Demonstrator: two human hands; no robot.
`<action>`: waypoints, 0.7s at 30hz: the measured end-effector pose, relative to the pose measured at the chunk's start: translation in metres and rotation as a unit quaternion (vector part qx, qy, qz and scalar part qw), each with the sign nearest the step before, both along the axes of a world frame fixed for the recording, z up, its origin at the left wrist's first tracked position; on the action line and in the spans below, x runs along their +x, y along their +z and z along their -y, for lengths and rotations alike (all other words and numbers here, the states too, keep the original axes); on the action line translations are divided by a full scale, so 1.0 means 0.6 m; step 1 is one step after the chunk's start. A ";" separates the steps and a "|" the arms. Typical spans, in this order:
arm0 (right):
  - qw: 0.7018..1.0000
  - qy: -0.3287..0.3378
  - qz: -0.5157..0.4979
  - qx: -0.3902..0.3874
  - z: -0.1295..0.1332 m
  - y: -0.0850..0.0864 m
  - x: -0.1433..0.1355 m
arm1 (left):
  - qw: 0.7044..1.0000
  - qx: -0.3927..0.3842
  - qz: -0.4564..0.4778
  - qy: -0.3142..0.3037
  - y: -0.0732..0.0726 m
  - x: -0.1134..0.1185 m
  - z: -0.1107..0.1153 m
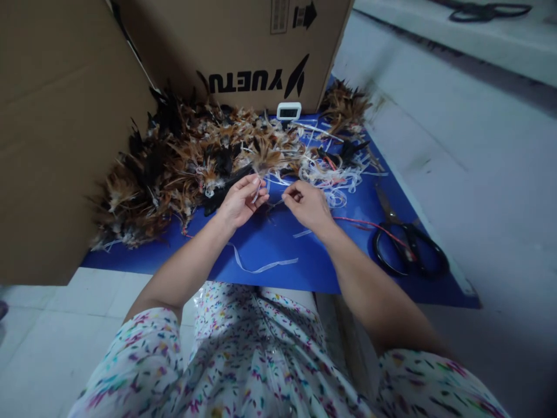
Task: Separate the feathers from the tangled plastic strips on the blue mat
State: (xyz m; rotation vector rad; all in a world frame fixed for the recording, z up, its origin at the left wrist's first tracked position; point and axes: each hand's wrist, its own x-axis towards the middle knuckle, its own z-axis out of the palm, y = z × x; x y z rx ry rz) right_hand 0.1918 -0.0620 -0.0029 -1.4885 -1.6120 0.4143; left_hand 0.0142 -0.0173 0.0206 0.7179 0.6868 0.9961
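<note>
My left hand (242,202) pinches the base of a brown feather bunch (266,157), whose plumes fan out above the fingertips. A thin whitish strip shows at its base, between thumb and fingers. To its right, my right hand (308,204) is closed in a pinch. A pale thread-like end sticks out from its fingertips, too fine to name for sure. Behind both hands lies a large pile of brown and black feathers (174,157). A tangle of white ribbon strips (333,174) lies just beyond my right hand.
Black-handled scissors (409,249) lie at the right on the blue table (270,277), with a red cord across them. One loose white ribbon (261,268) curls near the front edge. Cardboard boxes (243,46) stand at the back and left, with a small white digital timer (289,111) before them.
</note>
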 end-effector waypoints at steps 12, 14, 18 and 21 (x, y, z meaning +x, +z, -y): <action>0.999 0.000 0.044 -0.012 -0.002 -0.013 0.007 | 0.986 0.103 -0.099 0.083 0.028 -0.011 0.007; 0.999 0.003 0.046 -0.016 -0.001 -0.013 0.006 | 0.971 0.157 -0.137 0.115 0.045 -0.030 0.010; 0.999 0.005 0.051 -0.016 0.001 -0.011 0.007 | 0.898 0.256 -0.261 0.247 0.070 -0.115 0.016; 0.998 0.012 0.058 -0.015 0.001 -0.010 0.006 | 0.812 0.287 -0.334 0.384 0.069 -0.216 0.018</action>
